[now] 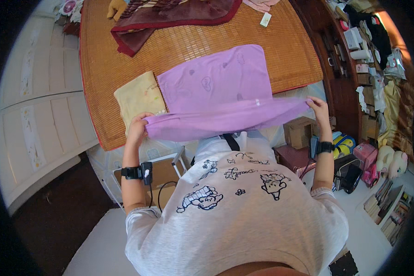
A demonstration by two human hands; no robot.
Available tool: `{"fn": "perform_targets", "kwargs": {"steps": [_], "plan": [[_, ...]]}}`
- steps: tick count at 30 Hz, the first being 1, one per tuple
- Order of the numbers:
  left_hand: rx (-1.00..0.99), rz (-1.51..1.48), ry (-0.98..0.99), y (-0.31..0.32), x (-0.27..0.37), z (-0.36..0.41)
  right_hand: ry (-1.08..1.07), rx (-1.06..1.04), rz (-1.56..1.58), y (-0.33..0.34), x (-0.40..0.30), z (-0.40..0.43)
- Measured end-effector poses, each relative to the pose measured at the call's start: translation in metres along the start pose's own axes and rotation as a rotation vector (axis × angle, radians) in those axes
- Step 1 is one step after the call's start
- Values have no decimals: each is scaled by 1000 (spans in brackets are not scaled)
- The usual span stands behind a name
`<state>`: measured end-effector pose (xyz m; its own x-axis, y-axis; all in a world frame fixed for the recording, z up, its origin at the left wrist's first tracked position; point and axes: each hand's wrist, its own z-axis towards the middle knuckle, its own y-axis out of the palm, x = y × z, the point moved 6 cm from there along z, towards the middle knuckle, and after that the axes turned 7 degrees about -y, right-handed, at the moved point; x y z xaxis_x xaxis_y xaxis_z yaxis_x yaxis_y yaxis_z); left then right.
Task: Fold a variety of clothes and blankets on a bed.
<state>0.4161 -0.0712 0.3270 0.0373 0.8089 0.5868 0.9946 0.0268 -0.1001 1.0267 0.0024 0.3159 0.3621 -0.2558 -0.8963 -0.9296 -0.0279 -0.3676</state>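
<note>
A purple printed cloth [214, 79] lies partly on the woven mat of a bed, and its near edge is lifted towards my body. My left hand [138, 127] pinches the near left corner. The near right corner is gripped in my right hand [318, 104], held out past the mat's edge. Between both hands the raised part is stretched and somewhat blurred, with a small white tag on it. A folded yellow cloth [139, 96] rests on the mat beside the purple one, just beyond my left hand.
A maroon blanket [179, 13] lies across the far part of the bamboo mat [100, 69], near a small white packet [266, 20]. Cardboard boxes [298, 132] stand on the floor at the right, below crowded shelves. A metal-framed stand [179, 157] is at the left of my legs.
</note>
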Motion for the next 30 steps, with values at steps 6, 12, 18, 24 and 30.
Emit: {"fn": "perform_targets", "kwargs": {"steps": [6, 12, 18, 24, 30], "plan": [[239, 154, 273, -46, 12, 91, -98, -86, -146, 24, 14, 76], [334, 228, 348, -67, 40, 169, -181, -120, -169, 71, 19, 168], [448, 266, 359, -94, 38, 261, -227, -43, -314, 107, 61, 268], [423, 303, 290, -76, 27, 352, -96, -29, -278, 159, 162, 354], [370, 467, 153, -64, 1, 399, -4, 72, -246, 184, 205, 365]]}}
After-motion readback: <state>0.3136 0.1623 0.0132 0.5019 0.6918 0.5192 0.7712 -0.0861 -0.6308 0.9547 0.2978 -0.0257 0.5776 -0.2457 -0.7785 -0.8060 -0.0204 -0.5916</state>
